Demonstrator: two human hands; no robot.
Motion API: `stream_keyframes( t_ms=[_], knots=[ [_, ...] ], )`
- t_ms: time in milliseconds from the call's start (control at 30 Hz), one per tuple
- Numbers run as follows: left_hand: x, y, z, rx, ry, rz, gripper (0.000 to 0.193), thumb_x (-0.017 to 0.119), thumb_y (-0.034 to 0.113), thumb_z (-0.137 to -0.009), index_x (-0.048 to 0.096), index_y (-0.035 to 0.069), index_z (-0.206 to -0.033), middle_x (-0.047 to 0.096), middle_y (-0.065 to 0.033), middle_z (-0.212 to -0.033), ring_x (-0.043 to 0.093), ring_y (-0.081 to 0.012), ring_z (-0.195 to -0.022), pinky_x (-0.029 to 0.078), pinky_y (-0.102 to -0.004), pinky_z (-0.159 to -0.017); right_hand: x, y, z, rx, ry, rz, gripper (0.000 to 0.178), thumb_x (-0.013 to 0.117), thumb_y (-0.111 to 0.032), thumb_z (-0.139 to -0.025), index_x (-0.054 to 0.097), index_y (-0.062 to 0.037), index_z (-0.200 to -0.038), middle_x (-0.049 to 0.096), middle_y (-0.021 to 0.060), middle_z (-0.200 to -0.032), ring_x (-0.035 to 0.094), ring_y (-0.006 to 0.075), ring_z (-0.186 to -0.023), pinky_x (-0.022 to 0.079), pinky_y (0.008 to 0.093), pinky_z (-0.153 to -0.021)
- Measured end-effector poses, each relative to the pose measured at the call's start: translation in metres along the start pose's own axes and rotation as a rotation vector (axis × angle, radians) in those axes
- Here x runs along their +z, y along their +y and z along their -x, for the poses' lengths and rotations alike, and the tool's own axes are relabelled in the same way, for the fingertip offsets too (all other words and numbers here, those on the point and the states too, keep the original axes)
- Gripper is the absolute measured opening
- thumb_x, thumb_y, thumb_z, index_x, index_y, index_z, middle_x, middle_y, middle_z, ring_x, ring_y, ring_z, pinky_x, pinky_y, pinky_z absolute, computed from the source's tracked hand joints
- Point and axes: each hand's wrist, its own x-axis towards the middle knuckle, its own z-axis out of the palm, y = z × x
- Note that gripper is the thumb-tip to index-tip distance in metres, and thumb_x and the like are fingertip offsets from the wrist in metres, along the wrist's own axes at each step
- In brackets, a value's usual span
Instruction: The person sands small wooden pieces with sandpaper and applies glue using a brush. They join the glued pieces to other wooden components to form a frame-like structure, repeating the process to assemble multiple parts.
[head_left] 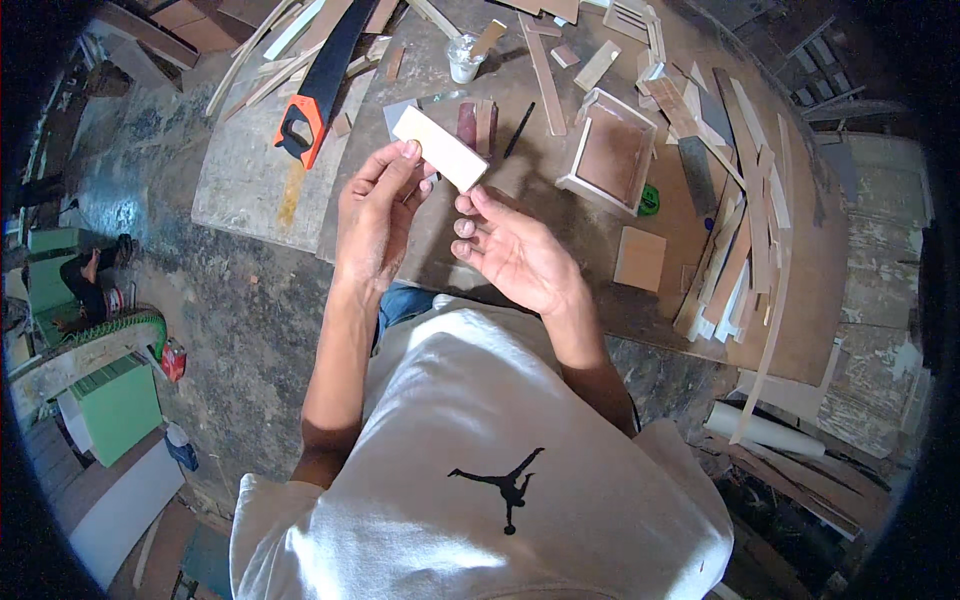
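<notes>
A small pale rectangular wooden block (442, 148) is held up over the table in front of me, tilted down to the right. My left hand (375, 215) grips its left end, thumb on top and fingers beneath. At the lower right corner of the block, my right hand (525, 255) pinches it with thumb and forefinger, the other fingers curled below. Behind the block lie a dark red piece (467, 123) and a brown wooden piece (486, 127), partly hidden by it. A thin black pen-like stick (519, 130) rests just to their right.
A handsaw (302, 130) with an orange handle lies at the left of the table. A white cup (464, 62) with a wooden spatula stands at the back. To the right are an open wooden tray-like frame (611, 150), a green tape measure (649, 199) and piled wood strips (745, 240).
</notes>
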Motion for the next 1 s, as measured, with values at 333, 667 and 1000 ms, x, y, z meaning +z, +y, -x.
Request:
stream_keyframes(
  t_ms=[333, 667, 1000],
  knots=[
    [-0.011, -0.005, -0.003, -0.044, -0.053, 0.071, 0.023, 0.064, 0.017, -0.095, 0.061, 0.004, -0.113, 0.065, -0.0052, -0.103, 0.061, -0.0118, -0.094, 0.049, -0.0287, -0.085, 0.002, 0.002, 0.0, -0.009, 0.033, 0.048, 0.019, 0.062, -0.019, -0.096, 0.066, -0.0072, -0.11, 0.066, 0.0006, -0.096, 0.06, 0.0113, -0.087, 0.049, 0.0292, -0.083],
    [-0.032, -0.021, -0.012, 0.025, -0.475, 0.543, 0.032, 0.064, 0.012, -0.092, 0.05, 0.009, -0.12, 0.055, -0.008, -0.11, 0.055, -0.0206, -0.097, 0.05, -0.0398, -0.087, 0.046, 0.0, 0.014, -0.326, -0.001, 0.491, 0.023, 0.06, -0.012, -0.096, 0.063, 0.0018, -0.115, 0.066, 0.0094, -0.114, 0.062, 0.0127, -0.097, 0.049, 0.0259, -0.083],
    [-0.034, -0.021, -0.017, -0.026, -0.737, 0.734, 0.038, 0.075, 0.011, -0.082, 0.053, 0.019, -0.112, 0.054, 0.0014, -0.109, 0.053, -0.016, -0.095, 0.046, -0.0349, -0.085, 0.058, -0.004, 0.02, -0.113, -0.08, 0.383, 0.022, 0.062, -0.007, -0.095, 0.064, 0.0062, -0.111, 0.066, 0.0093, -0.099, 0.06, 0.0121, -0.088, 0.049, 0.0259, -0.079]
  ],
)
